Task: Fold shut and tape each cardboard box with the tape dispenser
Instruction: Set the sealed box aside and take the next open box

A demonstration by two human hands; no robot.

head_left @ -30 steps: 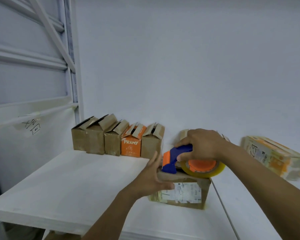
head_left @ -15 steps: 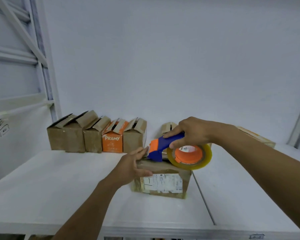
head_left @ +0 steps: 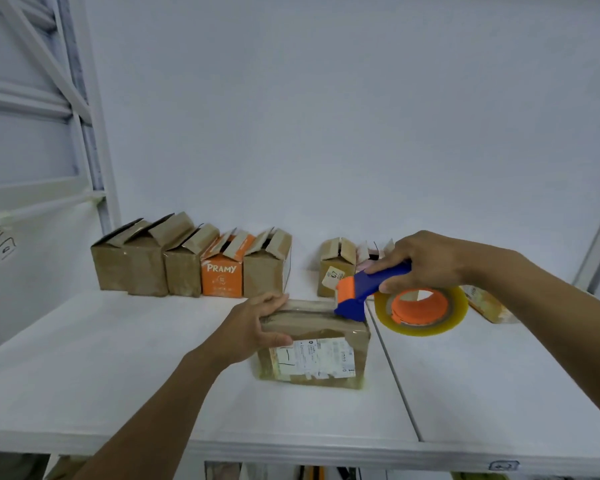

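- Here, a person stands at a white tabletop [head_left: 118, 358] with both bare arms stretched forward.
- A brown cardboard box [head_left: 316, 355] sits near the middle of the tabletop. Its flaps are folded down and a white shipping label faces the person.
- The left hand [head_left: 253, 327] grips the box's top left edge. Its fingers [head_left: 274, 301] are curled over the top, and the thumb presses the near face.
- The right hand [head_left: 426, 261] is wrapped tightly round the blue handle of a tape dispenser [head_left: 368, 289].
- The dispenser's orange and blue head touches the far right part of the box top.
- Its tape roll [head_left: 420, 311], clear tape on an orange hub, hangs past the box's right side, above the tabletop.
- So the box lies directly under the left fingers. The right fingers are up and to the right, clear of the cardboard.
- Against the back wall stands a row of small boxes [head_left: 146, 265], side by side, flaps open.
- One of them, an orange box [head_left: 222, 277], reads PRAMY.
- Another open brown box [head_left: 336, 268] stands just behind the dispenser, apart from the row.
- A taped package [head_left: 485, 303] lies at the right, partly hidden by the roll.
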